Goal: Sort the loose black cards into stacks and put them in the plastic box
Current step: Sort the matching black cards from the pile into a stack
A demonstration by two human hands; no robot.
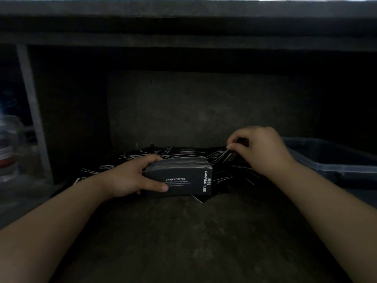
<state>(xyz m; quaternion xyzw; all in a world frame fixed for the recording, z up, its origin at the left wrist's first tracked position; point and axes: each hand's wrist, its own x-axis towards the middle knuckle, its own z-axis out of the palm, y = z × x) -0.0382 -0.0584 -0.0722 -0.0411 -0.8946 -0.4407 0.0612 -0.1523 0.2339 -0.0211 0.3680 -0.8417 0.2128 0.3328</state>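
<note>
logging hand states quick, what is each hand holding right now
Left hand: closed, gripping the stack of black cards.
Right hand: closed, pinching a loose black card.

We lose the clear plastic box (330, 160) past the right edge, fine print on the stack of black cards (179, 180) too small for us to read, loose black cards (179, 152) partly hidden behind it, transparent container (8, 144) blurred at left.

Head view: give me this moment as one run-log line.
left hand grips card stack | right hand pinches loose card from pile | plastic box at right, contents unseen
</note>
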